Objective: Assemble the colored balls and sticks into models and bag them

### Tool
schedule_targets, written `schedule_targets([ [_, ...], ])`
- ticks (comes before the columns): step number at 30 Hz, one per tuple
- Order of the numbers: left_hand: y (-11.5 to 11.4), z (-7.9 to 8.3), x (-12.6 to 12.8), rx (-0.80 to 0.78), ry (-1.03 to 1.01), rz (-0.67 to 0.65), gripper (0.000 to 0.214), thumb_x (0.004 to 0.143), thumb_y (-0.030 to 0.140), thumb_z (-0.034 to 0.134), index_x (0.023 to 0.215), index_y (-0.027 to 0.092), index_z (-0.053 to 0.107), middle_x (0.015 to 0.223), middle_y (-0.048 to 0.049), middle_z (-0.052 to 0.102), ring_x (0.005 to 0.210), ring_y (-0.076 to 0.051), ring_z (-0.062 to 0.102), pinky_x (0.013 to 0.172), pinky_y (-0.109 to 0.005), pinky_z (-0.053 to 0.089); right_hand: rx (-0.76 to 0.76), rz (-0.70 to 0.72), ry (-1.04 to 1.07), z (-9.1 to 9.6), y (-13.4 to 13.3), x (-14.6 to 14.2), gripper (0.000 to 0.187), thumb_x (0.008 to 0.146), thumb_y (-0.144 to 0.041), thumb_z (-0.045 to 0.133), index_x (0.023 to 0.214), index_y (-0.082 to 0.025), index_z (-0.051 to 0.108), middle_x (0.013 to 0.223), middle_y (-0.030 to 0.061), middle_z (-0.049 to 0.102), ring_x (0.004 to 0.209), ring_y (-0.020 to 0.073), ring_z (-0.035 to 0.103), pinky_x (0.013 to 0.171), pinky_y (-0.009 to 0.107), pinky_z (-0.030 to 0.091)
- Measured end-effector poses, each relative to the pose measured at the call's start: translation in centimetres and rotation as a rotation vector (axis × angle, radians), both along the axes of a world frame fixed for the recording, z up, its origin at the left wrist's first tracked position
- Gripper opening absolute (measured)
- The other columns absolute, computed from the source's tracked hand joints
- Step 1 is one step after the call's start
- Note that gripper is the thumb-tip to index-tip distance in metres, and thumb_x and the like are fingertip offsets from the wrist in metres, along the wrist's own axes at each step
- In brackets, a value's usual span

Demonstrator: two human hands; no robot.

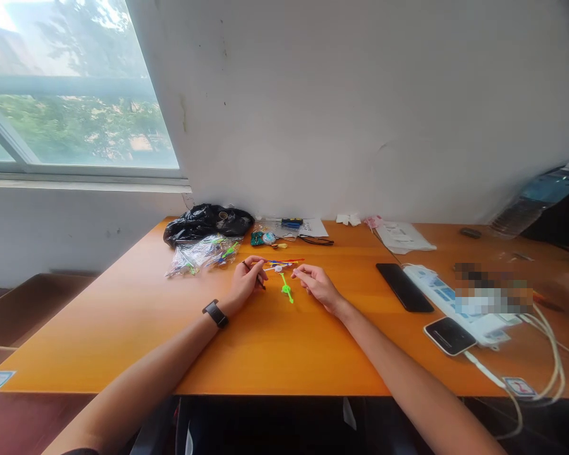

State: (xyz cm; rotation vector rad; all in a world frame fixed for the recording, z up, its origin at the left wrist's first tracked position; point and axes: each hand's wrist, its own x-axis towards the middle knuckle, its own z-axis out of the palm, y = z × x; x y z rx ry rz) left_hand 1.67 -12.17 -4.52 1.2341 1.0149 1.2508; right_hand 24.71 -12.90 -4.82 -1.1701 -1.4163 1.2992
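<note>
Between left hand (250, 279) and right hand (317, 285): green plastic piece (286, 289), probably light, stiff; best pinched mid-length.
Left grip: grasping dark stick (261, 284).
Right grip: cannot tell.

The left hand (246, 282) has a thin dark stick (260, 284) in its grip; a black wristband (215, 313) sits above it. The right hand (318, 288) is curled, and whether it pinches anything is too small to tell. Between the 2 hands, a green plastic piece (286, 289) lies on the bench (284, 354), near a white piece (278, 269). Farther left, a clear bag (201, 255) lies before a black bag (203, 222). At right, a black phone (404, 287) lies beside a power strip (439, 297).
</note>
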Motion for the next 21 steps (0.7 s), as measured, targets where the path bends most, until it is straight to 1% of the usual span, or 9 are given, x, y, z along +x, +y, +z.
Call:
schedule_targets([
  [2,-0.76,0.31,0.13,0.014,0.129,-0.036,0.044,0.092,0.059,0.07,0.099,0.016,0.067,0.054,0.0028,0.058,0.047,-0.012,0.051,0.047,-0.021,0.038,0.029,-0.007,-0.032,-0.02,-0.04,-0.07,0.048,0.081,-0.066,0.075,0.084,-0.018,0.07,0.061,-0.0058,0.04,0.056,0.0114,0.027,0.054,0.029,0.018],
  [4,-1.17,0.45,0.22,0.032,0.221,-0.055,0.047,0.094,0.063,0.066,0.091,0.016,0.067,0.048,0.0035,0.053,0.043,-0.011,0.046,0.045,-0.021,0.034,0.056,-0.014,-0.061,-0.07,0.02,-0.06,0.048,0.081,-0.066,0.074,0.083,-0.018,0.07,0.062,-0.0048,0.043,0.058,0.0122,0.03,0.056,0.029,0.021],
  [6,-1.27,0.44,0.3,0.049,0.268,-0.041,0.055,0.097,0.068,0.059,0.082,0.015,0.067,0.047,0.0015,0.053,0.043,-0.012,0.047,0.044,-0.022,0.033,0.085,-0.019,-0.079,-0.16,0.12,-0.05,0.047,0.081,-0.065,0.073,0.081,-0.018,0.07,0.063,-0.0038,0.045,0.06,0.013,0.034,0.058,0.03,0.024],
  [8,-1.2,0.38,0.38,0.074,0.287,-0.008,0.061,0.098,0.072,0.055,0.078,0.015,0.068,0.05,-0.0004,0.056,0.044,-0.012,0.049,0.044,-0.022,0.034,0.113,-0.021,-0.092,-0.25,0.21,-0.08,0.046,0.081,-0.063,0.073,0.08,-0.017,0.07,0.064,-0.0029,0.048,0.062,0.0137,0.037,0.06,0.03,0.027],
  [11,-1.07,0.32,0.38,0.114,0.345,0.029,0.065,0.094,0.075,0.058,0.072,0.015,0.068,0.051,0.0004,0.054,0.045,-0.012,0.049,0.045,-0.023,0.033,0.127,-0.015,-0.098,-0.37,0.25,-0.13,0.045,0.082,-0.062,0.072,0.08,-0.017,0.071,0.066,-0.002,0.052,0.063,0.0142,0.04,0.062,0.031,0.029],
  [15,-1.01,0.32,0.15,0.164,0.429,0.045,0.065,0.093,0.075,0.061,0.068,0.015,0.07,0.049,0.0019,0.047,0.046,-0.012,0.044,0.046,-0.025,0.028,0.128,-0.023,-0.098,-0.53,0.26,-0.13,0.043,0.084,-0.061,0.072,0.08,-0.018,0.071,0.067,-0.0009,0.057,0.063,0.0148,0.044,0.063,0.03,0.032],
  [18,-0.89,0.21,-0.01,0.211,0.453,0.04,0.063,0.094,0.072,0.061,0.067,0.015,0.07,0.052,0.001,0.049,0.05,-0.013,0.044,0.049,-0.026,0.028,0.147,-0.03,-0.097,-0.66,0.32,-0.15,0.041,0.084,-0.059,0.073,0.079,-0.019,0.072,0.07,0.0006,0.061,0.065,0.0155,0.048,0.065,0.03,0.036],
  [21,-0.53,-0.26,-0.04,0.262,0.479,0.026,0.058,0.097,0.067,0.06,0.072,0.016,0.073,0.058,-0.0009,0.057,0.055,-0.015,0.048,0.052,-0.026,0.032,0.167,-0.028,-0.095,-0.8,0.42,-0.17,0.04,0.084,-0.058,0.074,0.078,-0.018,0.073,0.076,0.0032,0.068,0.071,0.0177,0.055,0.069,0.031,0.041],
])
